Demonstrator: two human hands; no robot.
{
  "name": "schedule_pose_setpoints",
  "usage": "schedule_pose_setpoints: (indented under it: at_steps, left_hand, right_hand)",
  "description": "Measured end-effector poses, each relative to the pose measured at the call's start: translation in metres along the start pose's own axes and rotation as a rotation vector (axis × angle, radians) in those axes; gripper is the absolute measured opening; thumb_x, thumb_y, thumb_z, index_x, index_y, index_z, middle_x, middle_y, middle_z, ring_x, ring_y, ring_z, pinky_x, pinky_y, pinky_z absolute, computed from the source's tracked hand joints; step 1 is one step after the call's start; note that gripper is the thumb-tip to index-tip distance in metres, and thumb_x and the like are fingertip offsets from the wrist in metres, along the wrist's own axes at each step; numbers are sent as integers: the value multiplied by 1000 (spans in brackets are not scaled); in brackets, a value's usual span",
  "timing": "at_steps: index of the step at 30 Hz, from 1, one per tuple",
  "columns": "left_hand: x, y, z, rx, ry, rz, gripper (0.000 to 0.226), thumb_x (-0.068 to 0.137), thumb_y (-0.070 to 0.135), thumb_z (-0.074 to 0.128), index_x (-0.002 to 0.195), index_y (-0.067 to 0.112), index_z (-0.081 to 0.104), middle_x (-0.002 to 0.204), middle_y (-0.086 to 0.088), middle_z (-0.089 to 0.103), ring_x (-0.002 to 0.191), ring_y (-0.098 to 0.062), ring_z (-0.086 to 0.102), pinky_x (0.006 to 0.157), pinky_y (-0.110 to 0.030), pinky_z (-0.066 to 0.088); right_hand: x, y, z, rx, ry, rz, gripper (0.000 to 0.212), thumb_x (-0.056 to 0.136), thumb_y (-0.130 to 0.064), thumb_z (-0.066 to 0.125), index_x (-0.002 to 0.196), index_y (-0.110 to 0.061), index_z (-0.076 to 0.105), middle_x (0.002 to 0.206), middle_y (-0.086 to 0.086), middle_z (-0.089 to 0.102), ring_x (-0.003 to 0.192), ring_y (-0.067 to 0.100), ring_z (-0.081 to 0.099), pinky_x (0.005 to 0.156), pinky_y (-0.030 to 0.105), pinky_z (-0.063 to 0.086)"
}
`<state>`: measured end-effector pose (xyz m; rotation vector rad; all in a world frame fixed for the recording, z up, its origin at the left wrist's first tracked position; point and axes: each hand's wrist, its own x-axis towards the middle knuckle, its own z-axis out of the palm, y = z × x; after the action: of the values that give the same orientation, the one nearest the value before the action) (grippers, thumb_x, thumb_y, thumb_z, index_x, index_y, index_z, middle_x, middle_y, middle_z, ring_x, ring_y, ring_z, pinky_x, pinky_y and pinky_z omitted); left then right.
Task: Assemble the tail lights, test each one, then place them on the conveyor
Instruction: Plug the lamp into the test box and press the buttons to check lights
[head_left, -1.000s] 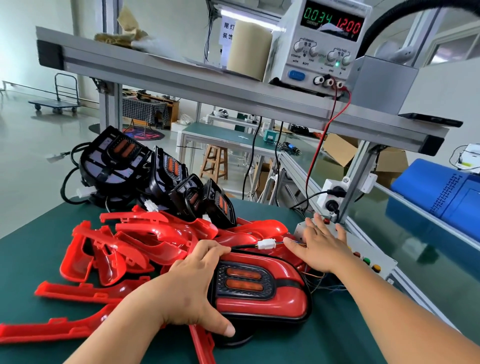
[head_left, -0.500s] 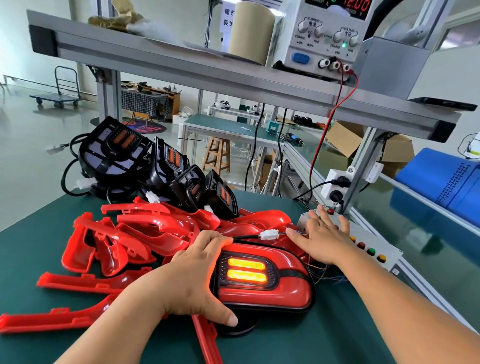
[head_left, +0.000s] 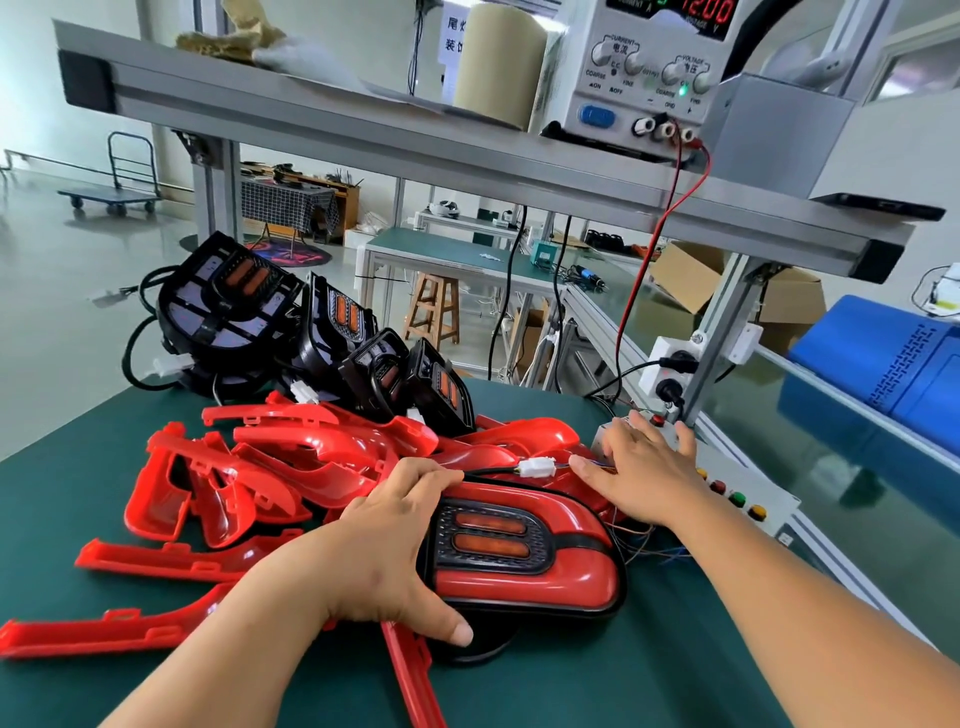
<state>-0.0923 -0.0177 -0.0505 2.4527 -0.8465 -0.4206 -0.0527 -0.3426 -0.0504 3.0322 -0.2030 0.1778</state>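
An assembled red tail light with a black centre lies on the green table in front of me, its two orange lamps unlit. My left hand grips its left end, thumb under the near edge. A white connector joins its cable to thin wires. My right hand rests with straight fingers on the grey button box, fingertips near a red button.
Several loose red covers are piled left of the tail light. Black lamp bases with cables stand behind them. A power supply sits on the overhead shelf, red lead hanging down. The conveyor runs along the right.
The tail light's lamps were dark, lit up bright orange half a second ago, and are dark again now. Both hands have stayed in place.
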Motion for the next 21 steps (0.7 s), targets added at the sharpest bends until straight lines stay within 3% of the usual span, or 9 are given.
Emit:
schedule_pose_setpoints:
  at_steps: [2, 5, 10, 13, 16, 19, 21]
  left_hand:
    - [0, 1, -1, 2, -8, 7, 133, 48, 71, 81, 149, 41, -2, 132, 39, 0, 138, -18, 21, 111, -40, 35]
    - [0, 4, -2, 18, -17, -2, 138, 46, 77, 77, 150, 41, -7, 132, 41, -3, 140, -15, 16, 113, -42, 32]
    - [0, 15, -7, 96, 106, 5, 119, 64, 87, 48, 152, 35, -14, 142, 34, -11, 142, -10, 4, 119, -42, 13]
    - [11, 26, -14, 134, 297, 25, 85, 91, 61, 43, 155, 29, -3, 150, 24, -3, 144, -13, 11, 119, -43, 16]
    - [36, 44, -23, 176, 416, 83, 64, 99, 41, 44, 154, 24, 15, 154, 11, 15, 142, -18, 25, 117, -45, 24]
    - [66, 65, -22, 294, 356, 124, 58, 101, 38, 42, 153, 25, 20, 154, 3, 25, 138, -23, 34, 113, -45, 28]
    - [82, 72, -17, 323, 264, 152, 55, 101, 38, 42, 151, 27, 24, 149, -1, 34, 134, -26, 40, 111, -45, 31]
  right_hand:
    - [-6, -2, -2, 18, 145, -76, 43, 82, -78, 24, 90, -38, 38, 123, -15, 49, 139, 15, 27, 103, 43, 6]
    - [-13, -14, -8, 99, 206, -212, 24, 85, -67, 44, 95, -46, 50, 110, -18, 44, 117, 12, 35, 84, 31, 12]
    - [-13, -29, -16, 88, 63, -204, 32, 91, -58, 51, 115, -41, 63, 114, -12, 45, 113, 15, 33, 90, 37, 21]
    - [-17, -28, -23, 198, 164, -225, 26, 91, -54, 54, 109, -40, 66, 107, -15, 47, 105, 10, 32, 90, 35, 22]
    - [-24, -25, -35, 301, 291, -318, 27, 93, -50, 55, 104, -28, 67, 97, -12, 55, 97, 12, 44, 84, 33, 33]
    - [-36, -26, -46, 390, 305, -393, 35, 95, -52, 50, 101, -21, 65, 91, -5, 63, 86, 15, 57, 72, 32, 42]
    - [-43, -25, -47, 412, 333, -404, 27, 96, -45, 53, 101, -21, 64, 89, -6, 63, 83, 15, 58, 68, 31, 41]
